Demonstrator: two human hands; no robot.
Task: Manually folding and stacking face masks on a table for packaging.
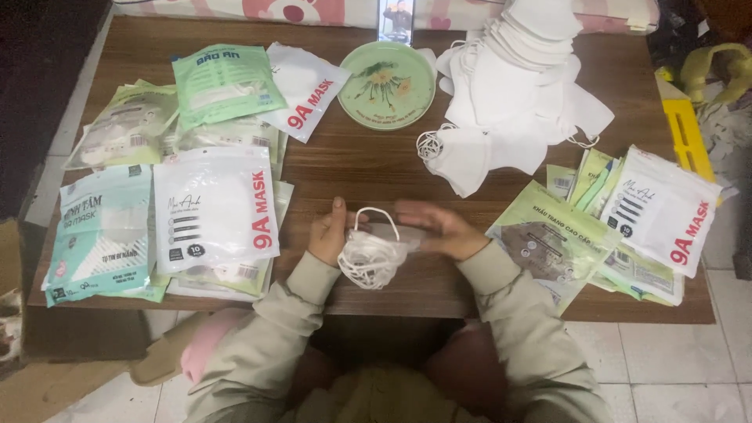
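Left hand: my left hand [327, 233] sat at the near edge of the table, thumb pointing up and away from me, fingers curled round the left end of a small stack of white masks [374, 252].
Right hand: my right hand [439, 227] lay palm-down over the right end of that stack, fingers stretched out flat and close together toward my left hand; it was blurred, so I could not tell how firmly it pressed.
Masks in hand: the stack was between my two hands, just above the near table edge, with a bundle of white ear loops spilling out toward me and one loop arching up over the top.
Table: a brown wooden table [368, 160], its bare middle strip showing in front of my hands.
Loose masks: a big heap of white masks [517, 86] lay at the far right, well apart from my hands.
Plate: a round green plate [386, 84] with a flower pattern stood at the far middle.
Left packs: white and green mask packets [211, 207] lay spread out just beside my left hand.
Right packs: more packets [627, 223] were fanned out near my right forearm.
Sleeves: I wore beige sleeves [501, 290].
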